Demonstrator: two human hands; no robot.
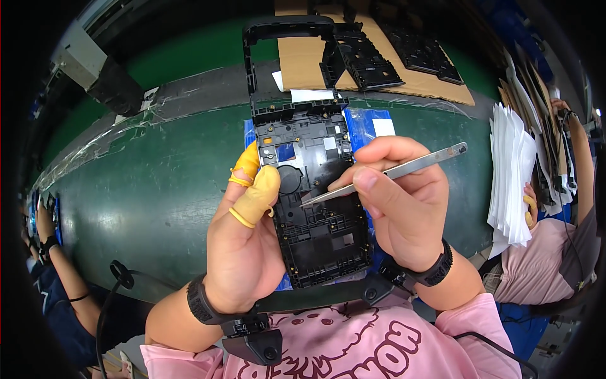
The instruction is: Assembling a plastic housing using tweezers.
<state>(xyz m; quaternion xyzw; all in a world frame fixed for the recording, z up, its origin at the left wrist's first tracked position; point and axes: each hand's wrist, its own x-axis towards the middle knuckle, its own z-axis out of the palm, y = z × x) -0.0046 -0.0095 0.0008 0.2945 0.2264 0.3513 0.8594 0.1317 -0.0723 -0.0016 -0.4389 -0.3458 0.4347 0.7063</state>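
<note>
A long black plastic housing (297, 221) with ribs, brass-coloured inserts and an open frame at its far end lies in front of me. My left hand (243, 240) grips its left edge, thumb on top, with yellow finger cots on thumb and a finger. Between thumb and fingers, my right hand (407, 202) pinches metal tweezers (404, 169). Their tip points down and left at the middle of the housing, below a round recess. Whether the tip touches the surface or holds anything small, I cannot tell. Blue plastic film (361, 126) shows beneath the housing.
Beyond the green work surface (158, 189), more black plastic housings (366, 60) lie on brown cardboard (303, 63). White sheets (511, 170) stand stacked at the right, near another person's hand and arm (577, 151). Another person's arm (66, 271) shows at the left edge.
</note>
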